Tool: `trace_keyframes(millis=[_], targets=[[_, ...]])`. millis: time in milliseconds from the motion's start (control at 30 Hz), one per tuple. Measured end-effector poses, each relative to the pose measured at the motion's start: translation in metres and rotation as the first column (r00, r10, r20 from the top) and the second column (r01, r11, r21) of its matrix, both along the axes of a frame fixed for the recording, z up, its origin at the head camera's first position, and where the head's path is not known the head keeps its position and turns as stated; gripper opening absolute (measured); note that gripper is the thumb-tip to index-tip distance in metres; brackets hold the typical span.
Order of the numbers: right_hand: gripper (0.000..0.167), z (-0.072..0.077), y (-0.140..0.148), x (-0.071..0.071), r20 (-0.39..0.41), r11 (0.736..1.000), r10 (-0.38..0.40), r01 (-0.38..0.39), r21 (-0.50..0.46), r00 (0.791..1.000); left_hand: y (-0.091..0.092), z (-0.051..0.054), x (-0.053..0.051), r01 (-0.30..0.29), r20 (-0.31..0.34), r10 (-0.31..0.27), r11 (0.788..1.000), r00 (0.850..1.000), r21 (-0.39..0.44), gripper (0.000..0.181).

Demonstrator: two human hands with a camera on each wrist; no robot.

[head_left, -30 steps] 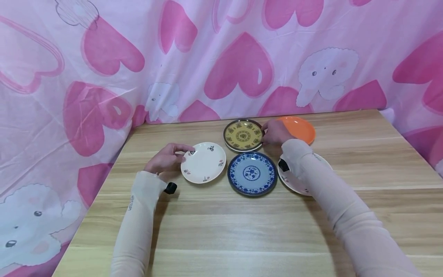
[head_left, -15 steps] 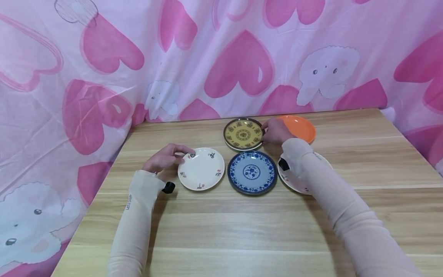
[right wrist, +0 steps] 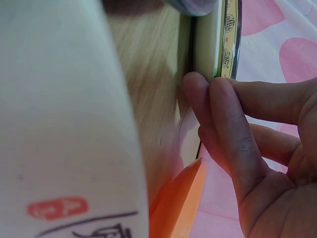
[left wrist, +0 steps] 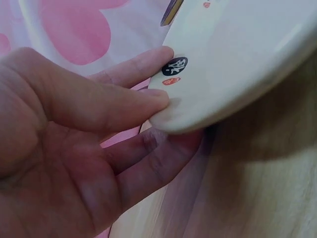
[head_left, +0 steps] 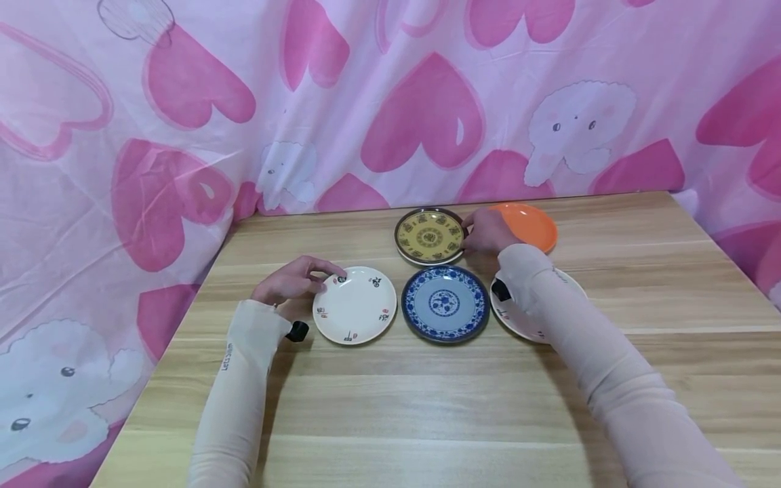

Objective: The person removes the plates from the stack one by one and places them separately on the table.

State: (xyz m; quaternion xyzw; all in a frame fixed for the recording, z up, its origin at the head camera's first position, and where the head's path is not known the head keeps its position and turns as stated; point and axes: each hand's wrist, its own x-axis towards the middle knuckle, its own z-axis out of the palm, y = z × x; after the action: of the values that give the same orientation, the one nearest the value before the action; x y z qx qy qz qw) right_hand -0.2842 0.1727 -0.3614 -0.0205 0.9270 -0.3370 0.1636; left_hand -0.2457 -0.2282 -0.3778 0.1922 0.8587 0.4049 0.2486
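In the head view, my left hand (head_left: 295, 279) holds the far-left rim of a white plate (head_left: 354, 308) with small black and red marks. The left wrist view shows fingertips on that plate's upper face and other fingers beneath its rim. My right hand (head_left: 488, 230) grips the right rim of a yellow patterned plate (head_left: 429, 236) with a dark edge. A white rim shows under the yellow plate in the right wrist view, where the fingertips (right wrist: 225, 91) meet the edge. Between the hands lies a blue-and-white plate (head_left: 445, 303).
An orange plate (head_left: 531, 227) lies behind the right hand. Under the right forearm is another white plate (head_left: 518, 322), partly covered by the sleeve. All rest on a wooden table (head_left: 415, 420), backed by a pink heart-patterned cloth (head_left: 421, 115).
My left hand has drawn the white plate nearer and slightly left, so it now sits level with the blue-and-white plate. My right hand stays at the yellow plate.
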Motion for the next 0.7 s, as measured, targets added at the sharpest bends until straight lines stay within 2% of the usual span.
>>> trace_keyframes(millis=[333,700], targets=[[0.043,0.0,0.0,0.0,-0.011,1.0,-0.003,0.003,-0.023,1.0,0.007,0.01,0.003,0.034,-0.094,-0.051,0.984,0.994,-0.175,0.043],[0.052,-0.003,0.003,-0.004,-0.043,0.999,0.019,-0.018,0.034,0.999,0.009,0.011,0.003,0.058,-0.193,-0.099,0.977,0.976,-0.207,0.041]])
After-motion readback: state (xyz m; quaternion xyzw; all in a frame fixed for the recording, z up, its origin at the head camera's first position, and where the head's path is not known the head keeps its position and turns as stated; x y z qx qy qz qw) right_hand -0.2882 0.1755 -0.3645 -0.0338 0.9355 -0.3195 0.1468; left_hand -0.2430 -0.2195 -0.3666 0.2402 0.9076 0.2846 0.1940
